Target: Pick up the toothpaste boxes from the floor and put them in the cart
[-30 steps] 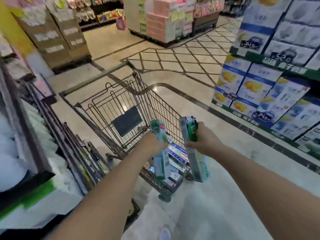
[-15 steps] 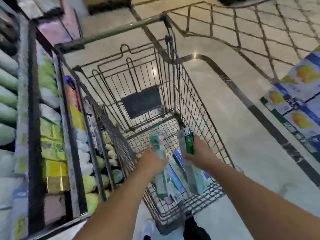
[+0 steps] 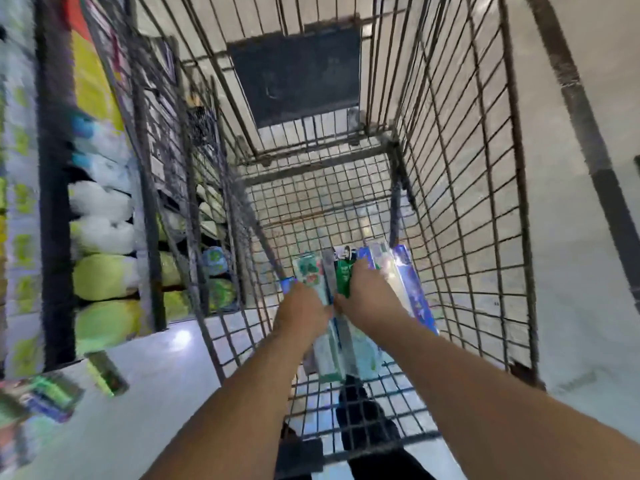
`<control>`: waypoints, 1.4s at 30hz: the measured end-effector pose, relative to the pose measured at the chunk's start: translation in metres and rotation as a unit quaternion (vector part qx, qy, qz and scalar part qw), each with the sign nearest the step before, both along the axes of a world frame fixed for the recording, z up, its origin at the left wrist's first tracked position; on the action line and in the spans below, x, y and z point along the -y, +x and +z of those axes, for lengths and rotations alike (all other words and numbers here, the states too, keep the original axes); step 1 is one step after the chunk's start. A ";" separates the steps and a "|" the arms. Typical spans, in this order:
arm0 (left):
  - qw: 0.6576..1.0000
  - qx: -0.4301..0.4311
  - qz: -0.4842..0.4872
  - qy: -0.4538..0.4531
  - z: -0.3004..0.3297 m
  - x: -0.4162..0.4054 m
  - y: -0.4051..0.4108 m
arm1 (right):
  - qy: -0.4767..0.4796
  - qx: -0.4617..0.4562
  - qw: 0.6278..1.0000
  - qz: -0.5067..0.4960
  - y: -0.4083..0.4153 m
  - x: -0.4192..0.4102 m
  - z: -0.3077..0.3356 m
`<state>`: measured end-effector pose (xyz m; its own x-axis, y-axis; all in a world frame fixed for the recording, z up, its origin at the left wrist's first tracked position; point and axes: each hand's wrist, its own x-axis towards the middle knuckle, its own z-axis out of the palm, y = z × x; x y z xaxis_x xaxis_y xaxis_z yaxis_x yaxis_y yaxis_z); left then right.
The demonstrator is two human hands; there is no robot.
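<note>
**Down in the cart: two boxes at the point of release**

Deep inside the wire cart (image 3: 460, 188), both hands sit low over the mesh bottom, side by side and nearly touching.

- Left hand (image 3: 300, 315): fingers curled round a pale teal toothpaste box (image 3: 309, 271); the box's far end sticks out beyond the knuckles.
- Right hand (image 3: 369, 299): fingers wrapped over a green-and-grey toothpaste box (image 3: 343, 277). Fingertips are hidden under the box, so how tightly they press I cannot tell.
- Just right of the right hand's fingers: a blue box (image 3: 414, 292) and a pale one lying on the cart floor, long sides together.
- Well left of the left hand, outside the cart, blurred boxes on the floor (image 3: 52, 396) — likely more to collect, though too smeared to name.

Handling, as judged: thin card cartons, light, stiff along the length but easily dented at the faces. Glossy print may be a bit slick. Best taken round the middle, across the narrow sides, thumb opposite fingers. Mesh gaps look smaller than a box, so laying flat should hold.
</note>
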<state>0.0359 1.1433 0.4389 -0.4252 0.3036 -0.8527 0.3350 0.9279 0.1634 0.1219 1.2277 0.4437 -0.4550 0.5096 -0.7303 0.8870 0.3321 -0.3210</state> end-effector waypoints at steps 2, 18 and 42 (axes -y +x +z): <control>1.000 0.023 0.005 0.000 -0.008 0.001 0.002 | 0.029 0.024 0.999 0.023 -0.004 0.001 -0.001; 0.996 0.062 0.034 0.046 0.048 0.028 -0.012 | 0.047 0.049 0.993 0.091 -0.006 0.003 0.052; 0.947 -0.235 0.135 0.170 0.420 0.536 -0.058 | 0.201 -0.187 0.836 0.476 -0.080 0.348 0.438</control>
